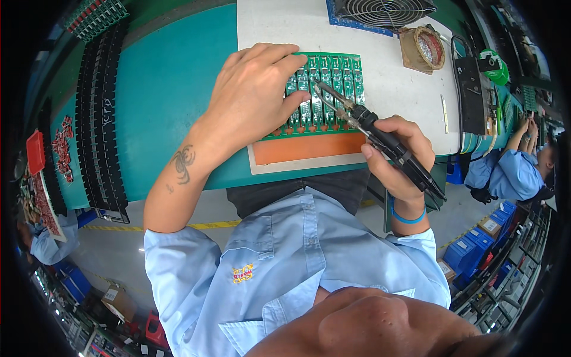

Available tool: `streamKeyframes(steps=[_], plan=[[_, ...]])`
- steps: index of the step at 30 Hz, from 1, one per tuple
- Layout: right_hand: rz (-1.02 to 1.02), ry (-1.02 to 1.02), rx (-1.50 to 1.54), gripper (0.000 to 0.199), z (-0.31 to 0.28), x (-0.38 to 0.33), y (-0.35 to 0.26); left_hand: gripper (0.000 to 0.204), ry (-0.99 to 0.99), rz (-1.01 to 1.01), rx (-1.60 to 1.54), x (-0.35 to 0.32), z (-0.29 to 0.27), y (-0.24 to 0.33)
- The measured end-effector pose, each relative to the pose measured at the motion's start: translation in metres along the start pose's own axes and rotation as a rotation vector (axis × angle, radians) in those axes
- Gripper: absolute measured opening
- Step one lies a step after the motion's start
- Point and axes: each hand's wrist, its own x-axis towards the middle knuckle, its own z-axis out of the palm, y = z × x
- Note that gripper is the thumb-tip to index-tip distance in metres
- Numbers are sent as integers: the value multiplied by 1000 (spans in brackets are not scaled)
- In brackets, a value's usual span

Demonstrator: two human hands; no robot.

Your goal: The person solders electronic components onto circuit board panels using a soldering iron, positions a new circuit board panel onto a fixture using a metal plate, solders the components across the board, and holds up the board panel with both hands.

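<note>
The left hand lies spread on the board, probably steadying it, while the right hand grips the iron, likely for aim.

teal table | grey floor: below table | yellow stripe: table's near side | blue bins: table's near right

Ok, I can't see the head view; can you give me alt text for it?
The right hand holds a black soldering iron with its tip at a green circuit board, while the left hand rests on the board's left side. An orange strip runs along the near edge; a fan sits toward the bench's far side.
</note>
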Motion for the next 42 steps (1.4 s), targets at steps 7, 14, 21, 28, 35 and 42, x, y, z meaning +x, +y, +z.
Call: streamKeyframes(steps=[7,14,21,28,35,42], plan=[[21,0,21,42,0,-4,-4,40,-18,7,-23,1,-3,-2],[-11,-23,15,43,6,1,-4,42,18,49,44,-3,-10,-2],[7,-45,25,40,13,6,5,41,-86,-13,74,-6,-19,-8],[-17,-80,-3,41,14,10,7,50,-132,-53,145,-6,-21,-3],[36,-67,-2,40,15,10,-1,46,-106,-36,152,-6,-21,-3],[-14,-64,-23,42,6,6,-8,33,-70,10,195,-5,-20,-3]])
